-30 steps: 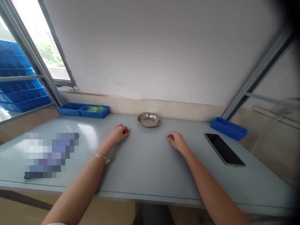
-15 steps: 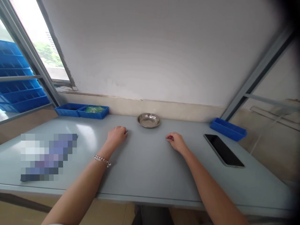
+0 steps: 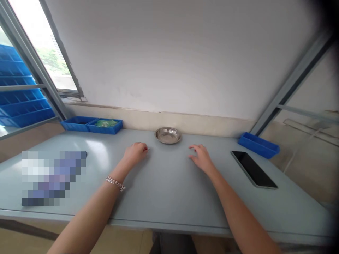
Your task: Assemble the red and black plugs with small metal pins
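My left hand (image 3: 135, 153) is closed in a pinch just above the table, and a tiny shiny metal piece (image 3: 148, 149) pokes out at its fingertips. The piece is too small to name. To the right, my right hand (image 3: 201, 159) has its thumb and fingers apart, with nothing visible between them. A round, shallow steel dish (image 3: 168, 141) stands on the table beyond the two hands, between them and touched by neither.
On the right lie a dark-screened phone (image 3: 254, 170) and a blue bin (image 3: 258, 147). At the back left, a blue bin (image 3: 76, 127) adjoins another blue bin (image 3: 106, 130) holding green packets (image 3: 106, 123). A blurred-out item (image 3: 57, 178) lies on the grey table (image 3: 164, 197).
My right hand's fingers have opened, and the small dark thing between them no longer shows. My left hand has shifted slightly to the right, still pinching. The dish has stayed in place.
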A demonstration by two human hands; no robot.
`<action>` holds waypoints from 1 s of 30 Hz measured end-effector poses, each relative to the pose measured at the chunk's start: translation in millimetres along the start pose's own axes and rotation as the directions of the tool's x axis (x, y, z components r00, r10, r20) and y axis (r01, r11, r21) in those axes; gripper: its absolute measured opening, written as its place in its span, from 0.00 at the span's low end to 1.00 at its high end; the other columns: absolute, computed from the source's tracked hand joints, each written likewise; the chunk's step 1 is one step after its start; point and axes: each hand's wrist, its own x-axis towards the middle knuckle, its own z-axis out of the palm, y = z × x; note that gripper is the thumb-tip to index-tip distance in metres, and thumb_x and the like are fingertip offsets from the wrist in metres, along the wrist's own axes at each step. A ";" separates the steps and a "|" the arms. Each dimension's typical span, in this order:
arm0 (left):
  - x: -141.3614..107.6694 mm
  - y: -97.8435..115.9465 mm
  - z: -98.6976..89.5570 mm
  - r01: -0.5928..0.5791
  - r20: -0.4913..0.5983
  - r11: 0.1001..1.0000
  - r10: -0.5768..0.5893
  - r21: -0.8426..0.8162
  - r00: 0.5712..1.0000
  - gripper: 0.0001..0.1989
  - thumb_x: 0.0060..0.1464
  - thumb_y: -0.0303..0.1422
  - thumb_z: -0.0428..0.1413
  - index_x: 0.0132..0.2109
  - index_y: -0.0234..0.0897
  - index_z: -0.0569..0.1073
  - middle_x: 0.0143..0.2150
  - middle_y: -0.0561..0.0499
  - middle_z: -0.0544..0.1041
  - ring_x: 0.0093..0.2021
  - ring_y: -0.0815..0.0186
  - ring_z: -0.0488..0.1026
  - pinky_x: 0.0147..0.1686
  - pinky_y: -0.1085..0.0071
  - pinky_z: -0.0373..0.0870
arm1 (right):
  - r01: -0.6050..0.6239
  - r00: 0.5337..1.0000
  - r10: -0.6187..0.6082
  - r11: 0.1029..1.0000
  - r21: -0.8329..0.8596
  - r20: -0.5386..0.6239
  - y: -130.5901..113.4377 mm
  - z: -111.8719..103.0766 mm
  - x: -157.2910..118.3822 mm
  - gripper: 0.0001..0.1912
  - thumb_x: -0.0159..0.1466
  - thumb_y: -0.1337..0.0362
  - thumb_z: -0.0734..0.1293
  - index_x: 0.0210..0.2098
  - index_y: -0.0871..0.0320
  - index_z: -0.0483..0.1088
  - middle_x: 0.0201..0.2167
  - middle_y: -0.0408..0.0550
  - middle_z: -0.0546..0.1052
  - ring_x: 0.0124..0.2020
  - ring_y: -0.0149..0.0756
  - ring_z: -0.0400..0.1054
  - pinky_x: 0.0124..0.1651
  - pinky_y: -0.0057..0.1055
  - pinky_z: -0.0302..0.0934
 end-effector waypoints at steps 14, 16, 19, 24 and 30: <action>-16.2 46.8 1.0 -0.419 -0.213 0.804 0.362 -0.422 0.908 0.12 0.47 0.39 0.53 0.36 0.37 0.73 0.29 0.53 0.75 0.24 0.72 0.63 0.28 0.75 0.59 | 0.035 0.935 -0.167 0.922 0.385 0.314 -78.7 4.2 4.4 0.17 0.59 0.56 0.57 0.19 0.59 0.64 0.15 0.40 0.64 0.18 0.26 0.55 0.22 0.24 0.46; -17.5 48.3 2.2 -0.426 -0.229 0.804 0.360 -0.416 0.904 0.11 0.48 0.39 0.53 0.33 0.37 0.73 0.28 0.53 0.75 0.24 0.73 0.62 0.27 0.75 0.58 | -0.008 0.933 -0.155 0.894 0.448 0.325 -76.2 8.2 2.4 0.17 0.59 0.56 0.57 0.19 0.59 0.64 0.14 0.40 0.64 0.17 0.26 0.55 0.21 0.23 0.47; -19.1 50.2 3.6 -0.432 -0.240 0.801 0.362 -0.414 0.901 0.10 0.48 0.38 0.53 0.31 0.36 0.73 0.27 0.54 0.74 0.23 0.73 0.61 0.27 0.76 0.58 | -0.088 0.927 -0.130 0.838 0.539 0.352 -73.3 12.9 -0.8 0.16 0.58 0.55 0.58 0.21 0.59 0.64 0.15 0.41 0.66 0.18 0.26 0.57 0.22 0.23 0.49; -18.5 48.4 6.3 -0.466 -0.263 0.783 0.387 -0.412 0.884 0.11 0.48 0.38 0.53 0.35 0.35 0.73 0.31 0.51 0.74 0.29 0.70 0.67 0.31 0.75 0.61 | -0.165 0.944 -0.073 0.741 0.651 0.322 -70.0 17.1 -1.0 0.14 0.56 0.55 0.60 0.22 0.59 0.63 0.17 0.41 0.68 0.18 0.26 0.58 0.23 0.24 0.53; -15.0 41.8 11.2 -0.425 -0.231 0.823 0.361 -0.377 0.903 0.13 0.51 0.39 0.50 0.38 0.35 0.74 0.30 0.50 0.76 0.27 0.69 0.68 0.31 0.74 0.61 | -0.192 0.963 -0.015 0.667 0.720 0.271 -63.4 16.9 2.3 0.13 0.54 0.55 0.61 0.22 0.59 0.63 0.17 0.43 0.69 0.17 0.26 0.59 0.22 0.25 0.55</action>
